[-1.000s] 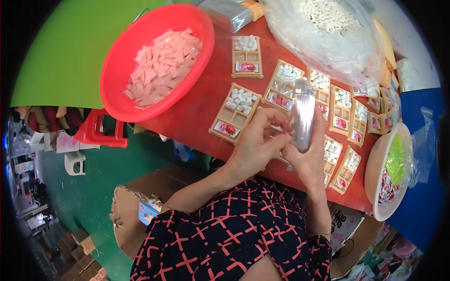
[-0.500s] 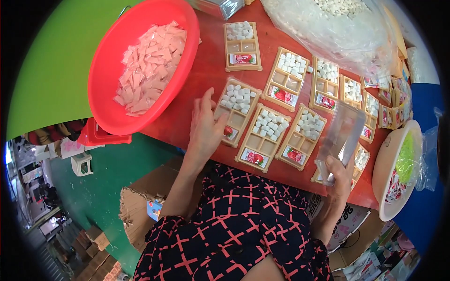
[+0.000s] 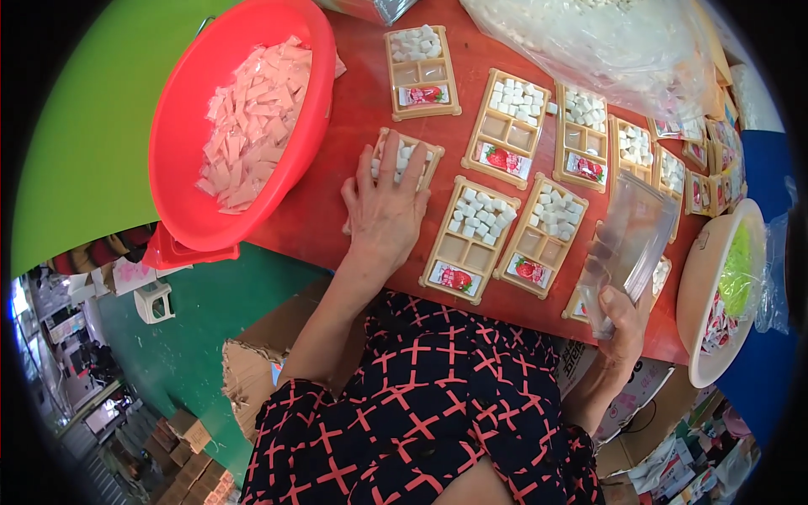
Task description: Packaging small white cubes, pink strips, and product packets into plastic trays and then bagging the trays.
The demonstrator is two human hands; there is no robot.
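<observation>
My left hand lies palm down with fingers spread over a beige compartment tray, hiding most of it; some white cubes, marshmallow-like, show between the fingers. My right hand is closed around the near end of what looks like a stack of clear plastic lids, held tilted above trays at the table's right. Beside my left hand stand two more trays, one and another, each with white cubes in the large compartment, a strawberry-printed sachet in a small one, and two bare small compartments.
On the red table, a red basin of pink packets stands at left. Further trays sit behind. A big clear bag of white cubes lies at the back. At right is a cream bowl with sachets and green packets.
My left hand has moved right and forward from the tray's left edge onto its top. The right hand and the lids have shifted slightly right, and the view has shifted a little.
</observation>
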